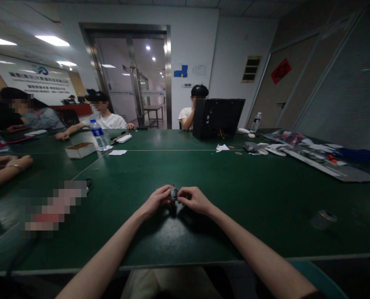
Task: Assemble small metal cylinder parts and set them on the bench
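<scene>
Between my hands, just above the green table [125,224], is a small dark metal motor rotor [173,194] with a short tip pointing up. The fingers of my left hand [158,198] are closed on its left side. From the right, my right hand [196,200] pinches at its lower edge with thumb and forefinger. Far to the right, apart from both hands, a metal cylinder like a motor housing [323,220] lies on the table.
A pixelated item [55,207] lies on the left. Farther back are a small open box [80,151], a water bottle [99,135] and a black monitor-like case [220,119]. Plastic bags and a tray with parts [324,155] sit back right. Several people sit around the table.
</scene>
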Available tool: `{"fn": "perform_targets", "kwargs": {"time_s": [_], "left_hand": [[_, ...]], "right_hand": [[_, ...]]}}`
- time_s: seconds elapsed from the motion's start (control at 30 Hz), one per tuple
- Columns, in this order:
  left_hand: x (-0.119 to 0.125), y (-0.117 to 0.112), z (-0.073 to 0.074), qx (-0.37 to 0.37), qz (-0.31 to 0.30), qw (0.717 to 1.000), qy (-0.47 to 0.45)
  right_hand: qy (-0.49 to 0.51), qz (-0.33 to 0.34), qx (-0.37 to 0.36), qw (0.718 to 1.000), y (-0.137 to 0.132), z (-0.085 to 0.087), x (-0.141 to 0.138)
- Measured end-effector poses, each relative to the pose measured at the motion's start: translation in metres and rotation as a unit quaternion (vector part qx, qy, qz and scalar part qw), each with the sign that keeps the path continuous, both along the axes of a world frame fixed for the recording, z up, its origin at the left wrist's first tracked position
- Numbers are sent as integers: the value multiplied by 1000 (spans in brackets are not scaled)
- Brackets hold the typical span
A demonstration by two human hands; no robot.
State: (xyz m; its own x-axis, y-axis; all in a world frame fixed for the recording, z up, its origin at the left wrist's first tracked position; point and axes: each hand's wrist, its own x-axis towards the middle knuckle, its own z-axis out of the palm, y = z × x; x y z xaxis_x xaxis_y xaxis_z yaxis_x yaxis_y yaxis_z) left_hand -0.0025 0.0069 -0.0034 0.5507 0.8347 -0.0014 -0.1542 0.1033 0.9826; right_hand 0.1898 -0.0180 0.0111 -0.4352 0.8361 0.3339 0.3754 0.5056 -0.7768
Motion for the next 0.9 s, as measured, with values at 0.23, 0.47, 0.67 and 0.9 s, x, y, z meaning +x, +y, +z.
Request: {"fn": "perform_targets", "kwargs": {"time_s": [0.23,0.47,0.67,0.9], "left_hand": [[2,0,-1,-8,-10,1000,-15],[2,0,0,-27,-21,999,-38],[1,-2,3,-16,-28,999,-24],[-1,-5,6,45,-33,998,33]], "right_hand": [[99,56,-140,984,3,-3,0],[55,16,-56,997,0,0,-1],[4,-17,-7,1000,-2,1,-3],[-21,-9,9,1000,-4,3,-4]]}}
